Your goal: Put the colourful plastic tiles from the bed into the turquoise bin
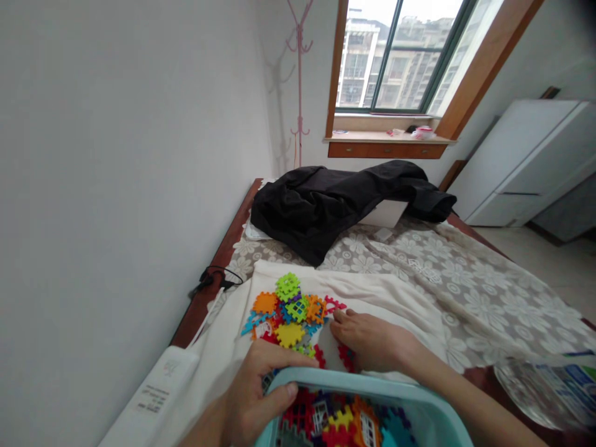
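Observation:
My left hand (pixel 261 385) grips the near-left rim of a light blue plastic basket (pixel 372 383), thumb inside and fingers outside. Colourful notched plastic building tiles (pixel 344 428) lie in the basket. Beyond it, a heap of similar tiles (pixel 289 335) is spread on a white blanket: yellow, orange, green, blue and red. My right hand (pixel 361 335) rests at the heap's right side, fingers curled down towards the blanket beside a pink-red tile (pixel 333 304). Whatever may be under those fingers is hidden. A red tile (pixel 346 358) shows below the palm.
The white blanket (pixel 395 295) lies on a flower-patterned bedspread (pixel 465 279). A black jacket (pixel 321 198) covers part of a white box behind. At left are a white box-like device (pixel 153 394) and a black cable (pixel 209 277); clear plastic packaging (pixel 535 391) is at right.

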Demonstrator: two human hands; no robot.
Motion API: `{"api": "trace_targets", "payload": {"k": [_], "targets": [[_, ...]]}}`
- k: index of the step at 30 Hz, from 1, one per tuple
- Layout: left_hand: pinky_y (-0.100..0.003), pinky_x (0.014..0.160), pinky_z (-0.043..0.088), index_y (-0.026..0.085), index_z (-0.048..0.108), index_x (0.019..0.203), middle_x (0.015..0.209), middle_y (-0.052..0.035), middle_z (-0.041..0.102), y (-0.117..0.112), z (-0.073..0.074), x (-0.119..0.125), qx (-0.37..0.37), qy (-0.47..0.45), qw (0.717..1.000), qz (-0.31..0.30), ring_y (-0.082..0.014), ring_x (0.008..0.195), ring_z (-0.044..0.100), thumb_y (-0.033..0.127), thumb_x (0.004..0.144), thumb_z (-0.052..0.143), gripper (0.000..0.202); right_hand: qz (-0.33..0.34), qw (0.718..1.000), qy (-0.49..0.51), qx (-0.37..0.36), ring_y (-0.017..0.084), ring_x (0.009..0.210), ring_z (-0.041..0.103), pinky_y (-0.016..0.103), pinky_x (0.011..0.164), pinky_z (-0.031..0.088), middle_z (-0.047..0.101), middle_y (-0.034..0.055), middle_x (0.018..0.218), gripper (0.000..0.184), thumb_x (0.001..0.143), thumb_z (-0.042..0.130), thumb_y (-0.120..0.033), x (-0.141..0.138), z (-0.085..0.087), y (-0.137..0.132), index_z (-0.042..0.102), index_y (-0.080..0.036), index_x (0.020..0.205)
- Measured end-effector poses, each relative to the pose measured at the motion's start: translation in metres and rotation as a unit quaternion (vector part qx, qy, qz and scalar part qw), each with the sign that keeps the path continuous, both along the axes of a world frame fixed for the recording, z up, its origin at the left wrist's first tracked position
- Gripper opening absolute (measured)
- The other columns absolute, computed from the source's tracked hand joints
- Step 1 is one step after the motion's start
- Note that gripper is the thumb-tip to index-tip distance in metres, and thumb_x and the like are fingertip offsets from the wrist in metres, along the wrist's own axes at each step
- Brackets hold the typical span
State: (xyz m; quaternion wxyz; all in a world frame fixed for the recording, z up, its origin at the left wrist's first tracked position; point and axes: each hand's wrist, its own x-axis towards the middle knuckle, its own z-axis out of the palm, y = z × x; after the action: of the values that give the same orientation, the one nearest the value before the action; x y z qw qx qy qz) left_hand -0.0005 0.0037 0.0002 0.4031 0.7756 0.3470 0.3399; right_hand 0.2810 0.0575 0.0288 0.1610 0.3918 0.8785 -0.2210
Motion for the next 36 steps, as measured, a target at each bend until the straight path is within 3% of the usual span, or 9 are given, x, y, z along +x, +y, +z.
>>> {"api": "trace_targets", "payload": {"k": [4, 9, 12, 15, 18, 20, 28, 32, 36], "targets": [[-0.031, 0.096, 0.047, 0.032, 0.075, 0.129, 0.117, -0.0011, 0.08, -0.001, -0.004, -0.001, 0.007, 0.0, 1.0, -0.002, -0.0216, 0.105, 0.071, 0.033, 0.096, 0.065, 0.035, -0.021, 0.999, 0.009, -0.045, 0.033, 0.117, 0.069, 0.038, 0.096, 0.054, 0.069, 0.0206, 0.129, 0.053, 0.077, 0.073, -0.016, 0.01, -0.003, 0.005, 0.066, -0.009, 0.129], [-0.031, 0.097, 0.047, 0.034, 0.073, 0.131, 0.118, -0.0003, 0.08, 0.0, -0.005, -0.002, 0.023, -0.002, 1.0, -0.007, -0.0213, 0.105, 0.071, 0.031, 0.095, 0.065, 0.037, -0.033, 0.996, 0.034, -0.081, 0.026, 0.097, 0.068, 0.031, 0.076, 0.048, 0.072, 0.0093, 0.107, 0.026, 0.079, 0.08, -0.027, 0.032, 0.004, 0.027, 0.072, -0.018, 0.103], [-0.031, 0.097, 0.047, 0.033, 0.073, 0.131, 0.119, -0.0012, 0.08, 0.0, -0.004, -0.002, 0.02, -0.001, 1.0, -0.005, -0.0218, 0.105, 0.07, 0.03, 0.096, 0.065, 0.036, -0.06, 0.99, 0.11, -0.06, 0.021, 0.09, 0.063, 0.029, 0.075, 0.044, 0.069, 0.0062, 0.101, 0.016, 0.083, 0.077, -0.024, 0.041, 0.007, 0.044, 0.069, -0.018, 0.095], [-0.031, 0.096, 0.047, 0.032, 0.073, 0.131, 0.117, -0.0019, 0.079, 0.0, -0.003, -0.001, 0.02, -0.006, 1.0, -0.005, -0.0219, 0.104, 0.07, 0.031, 0.096, 0.065, 0.036, -0.124, 0.974, 0.189, -0.006, 0.021, 0.098, 0.062, 0.031, 0.085, 0.046, 0.067, 0.0069, 0.109, 0.024, 0.086, 0.072, -0.02, 0.041, 0.001, 0.054, 0.066, -0.017, 0.109], [-0.031, 0.096, 0.047, 0.032, 0.073, 0.13, 0.115, -0.0012, 0.079, 0.0, -0.002, 0.0, 0.022, -0.013, 1.0, -0.006, -0.0212, 0.103, 0.071, 0.031, 0.096, 0.065, 0.035, -0.135, 0.969, 0.207, 0.004, 0.026, 0.118, 0.06, 0.036, 0.102, 0.046, 0.061, 0.0108, 0.132, 0.064, 0.08, 0.077, -0.019, 0.035, -0.01, 0.054, 0.057, -0.02, 0.14], [-0.031, 0.096, 0.047, 0.033, 0.073, 0.131, 0.116, -0.001, 0.079, 0.0, -0.002, 0.0, 0.023, -0.017, 1.0, -0.005, -0.0211, 0.104, 0.071, 0.032, 0.096, 0.065, 0.036, -0.111, 0.976, 0.189, -0.003, 0.029, 0.126, 0.058, 0.039, 0.107, 0.045, 0.056, 0.0113, 0.139, 0.076, 0.076, 0.079, -0.017, 0.03, -0.016, 0.05, 0.053, -0.023, 0.147], [-0.033, 0.096, 0.047, 0.031, 0.074, 0.13, 0.116, -0.0024, 0.08, 0.001, -0.006, -0.002, 0.024, 0.006, 1.0, -0.01, -0.0226, 0.104, 0.07, 0.033, 0.097, 0.065, 0.035, -0.134, 0.984, 0.115, 0.03, 0.027, 0.101, 0.065, 0.034, 0.084, 0.046, 0.066, 0.0093, 0.113, 0.04, 0.077, 0.08, -0.02, 0.025, -0.013, 0.046, 0.06, -0.018, 0.112], [-0.031, 0.097, 0.047, 0.034, 0.073, 0.131, 0.117, -0.0004, 0.08, 0.001, -0.006, -0.001, 0.029, -0.006, 1.0, -0.006, -0.0208, 0.105, 0.071, 0.033, 0.097, 0.065, 0.036, -0.165, 0.982, 0.084, 0.028, 0.027, 0.094, 0.066, 0.032, 0.075, 0.042, 0.071, 0.0085, 0.102, 0.034, 0.083, 0.078, -0.025, 0.042, -0.002, 0.05, 0.063, -0.02, 0.112], [-0.031, 0.096, 0.047, 0.031, 0.074, 0.13, 0.114, -0.0022, 0.08, 0.001, -0.005, -0.001, 0.028, -0.003, 1.0, -0.008, -0.0213, 0.103, 0.071, 0.034, 0.097, 0.065, 0.034, -0.168, 0.968, 0.185, 0.003, 0.025, 0.102, 0.066, 0.032, 0.085, 0.047, 0.073, 0.0087, 0.114, 0.046, 0.088, 0.074, -0.028, 0.045, 0.005, 0.052, 0.062, -0.021, 0.131]]}}
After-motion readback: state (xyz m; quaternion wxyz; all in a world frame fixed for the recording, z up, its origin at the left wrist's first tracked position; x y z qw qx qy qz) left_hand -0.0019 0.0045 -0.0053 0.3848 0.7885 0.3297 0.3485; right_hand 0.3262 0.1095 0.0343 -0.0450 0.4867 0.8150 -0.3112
